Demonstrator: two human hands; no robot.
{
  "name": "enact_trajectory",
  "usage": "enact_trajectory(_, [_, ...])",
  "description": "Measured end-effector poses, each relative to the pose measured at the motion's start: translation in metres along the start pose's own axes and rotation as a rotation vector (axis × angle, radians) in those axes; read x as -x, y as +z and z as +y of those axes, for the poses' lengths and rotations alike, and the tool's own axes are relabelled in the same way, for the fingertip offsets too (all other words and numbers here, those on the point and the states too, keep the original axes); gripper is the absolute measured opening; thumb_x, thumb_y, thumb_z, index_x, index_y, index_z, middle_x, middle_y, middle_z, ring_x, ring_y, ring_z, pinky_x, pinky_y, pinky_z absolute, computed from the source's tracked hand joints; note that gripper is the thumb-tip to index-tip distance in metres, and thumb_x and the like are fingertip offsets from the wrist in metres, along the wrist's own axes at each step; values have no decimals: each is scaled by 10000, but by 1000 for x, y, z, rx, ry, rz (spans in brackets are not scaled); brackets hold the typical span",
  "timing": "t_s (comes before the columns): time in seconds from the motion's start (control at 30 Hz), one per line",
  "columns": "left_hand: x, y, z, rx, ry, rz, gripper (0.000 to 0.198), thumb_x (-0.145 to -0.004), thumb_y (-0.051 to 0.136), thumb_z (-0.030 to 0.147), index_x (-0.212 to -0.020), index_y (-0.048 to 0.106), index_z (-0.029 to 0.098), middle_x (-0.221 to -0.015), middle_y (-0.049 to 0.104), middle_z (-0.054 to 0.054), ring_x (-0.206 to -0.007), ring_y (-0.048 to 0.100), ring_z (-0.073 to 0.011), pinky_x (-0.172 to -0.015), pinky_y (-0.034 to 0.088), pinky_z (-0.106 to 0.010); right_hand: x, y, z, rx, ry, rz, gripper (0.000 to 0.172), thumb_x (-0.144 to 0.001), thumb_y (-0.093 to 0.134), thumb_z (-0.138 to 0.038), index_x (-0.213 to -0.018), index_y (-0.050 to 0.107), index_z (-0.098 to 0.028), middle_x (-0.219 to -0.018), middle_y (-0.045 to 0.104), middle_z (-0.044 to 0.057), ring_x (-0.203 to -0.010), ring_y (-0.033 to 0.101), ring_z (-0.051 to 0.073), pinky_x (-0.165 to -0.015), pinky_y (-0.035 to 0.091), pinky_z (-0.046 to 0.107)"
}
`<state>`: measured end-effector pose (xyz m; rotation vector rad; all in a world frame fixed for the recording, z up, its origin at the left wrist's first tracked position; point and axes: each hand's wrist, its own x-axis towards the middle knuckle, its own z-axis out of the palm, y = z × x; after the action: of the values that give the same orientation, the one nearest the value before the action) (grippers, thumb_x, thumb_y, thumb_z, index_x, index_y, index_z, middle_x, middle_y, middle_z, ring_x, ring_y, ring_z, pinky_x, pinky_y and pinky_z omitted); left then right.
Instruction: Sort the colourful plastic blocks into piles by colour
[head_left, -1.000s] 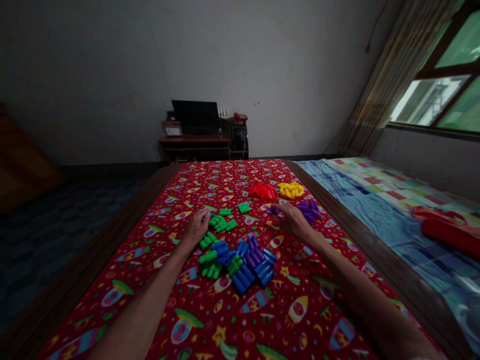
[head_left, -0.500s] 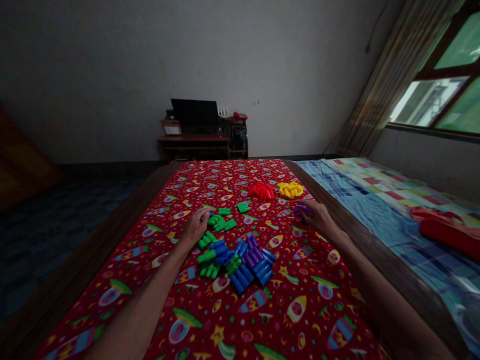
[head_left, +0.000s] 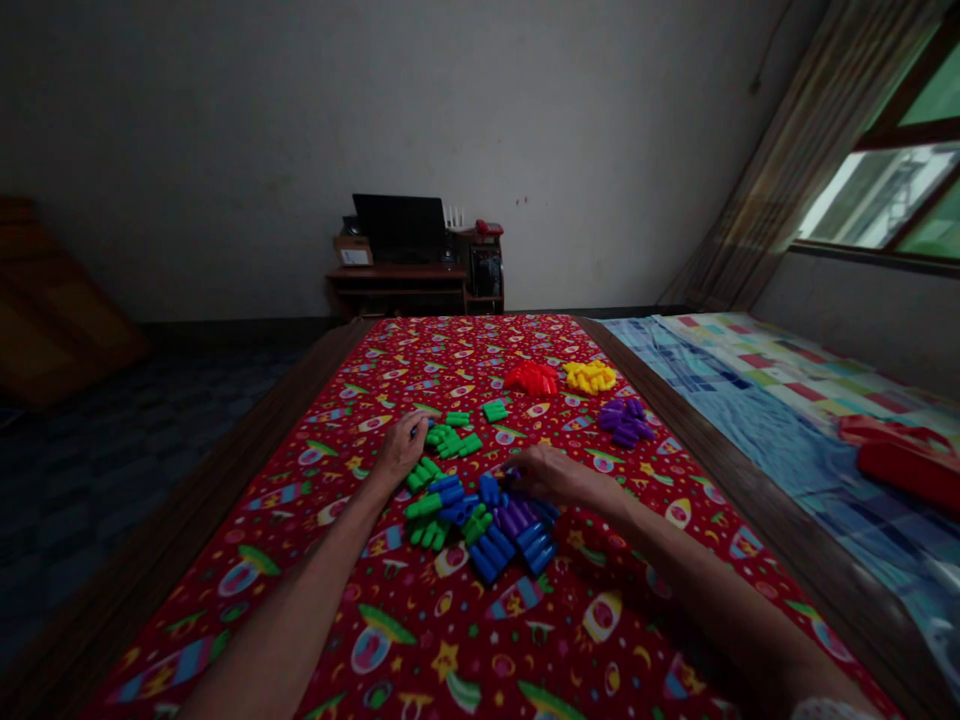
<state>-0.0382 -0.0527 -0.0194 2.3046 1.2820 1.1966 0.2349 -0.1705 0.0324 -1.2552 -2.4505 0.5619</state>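
- The left hand [head_left: 403, 440] rests beside the green pile [head_left: 452, 442], its fingers curled round a blue piece [head_left: 428, 424] that shows only in part.
- The right hand [head_left: 551, 472] bends over the far edge of the mixed cluster [head_left: 477, 522], fingertips at a dark purple piece [head_left: 512, 475]; whether they pinch it or only touch it I cannot tell.
- Half a second ago the right hand was out at the purple pile [head_left: 627, 423]; now it is back at the cluster and that pile lies uncovered. The left hand has stayed where it was, piece in its grip.
- So the handling is back among the unsorted pieces: purple ones lie in the cluster between blue and green, and I judge that part unfinished.
- Red pieces [head_left: 532, 378] and yellow pieces [head_left: 590, 377] lie in separate heaps farther out, near each other.
- One green block [head_left: 495, 411] sits apart, beyond the green pile.
- Everything lies on the patterned red cloth [head_left: 420, 660] covering the bench [head_left: 795, 540].
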Motion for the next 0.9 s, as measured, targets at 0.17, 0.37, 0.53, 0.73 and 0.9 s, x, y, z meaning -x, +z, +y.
enact_trajectory(0.17, [0,-1,2,4,-1,-16,401,-879,330,397,-872,670,185,-988,705,-95,-967,640,-220,-920,506,-372,2,-22,34,-261,229,132,240,-772,559,-136,-933,737,-133,-727,709,19,-635,617,130,-574,450,205])
enact_trajectory(0.37, [-1,0,-1,-2,-14,-11,415,-874,329,420,-874,665,177,-1004,702,-107,-968,642,-227,-931,504,-378,20,-34,21,-31,177,27,295,-816,609,-236,-1085,698,-153,-868,727,77,-731,649,164,-628,450,230])
enact_trajectory(0.53, [-1,-1,0,-5,-19,0,387,-870,342,415,-857,659,193,-997,708,-93,-966,646,-225,-920,511,-374,15,-6,4,-67,117,-51,258,-761,652,-167,-1009,724,-173,-822,705,50,-694,612,140,-593,412,211])
enact_trajectory(0.73, [0,2,-3,4,-23,5,377,-867,344,408,-849,657,198,-976,707,-88,-961,642,-230,-921,509,-387,5,-9,29,-625,218,85,312,-731,671,-314,-968,722,-117,-659,646,-9,-574,559,108,-547,427,210])
enact_trajectory(0.9, [-1,-3,10,-9,17,65,355,-876,372,394,-907,661,190,-1006,679,-89,-995,618,-230,-955,484,-396,4,-23,36,-781,238,302,376,-670,716,-460,-841,706,-126,-697,686,17,-637,619,146,-636,487,265])
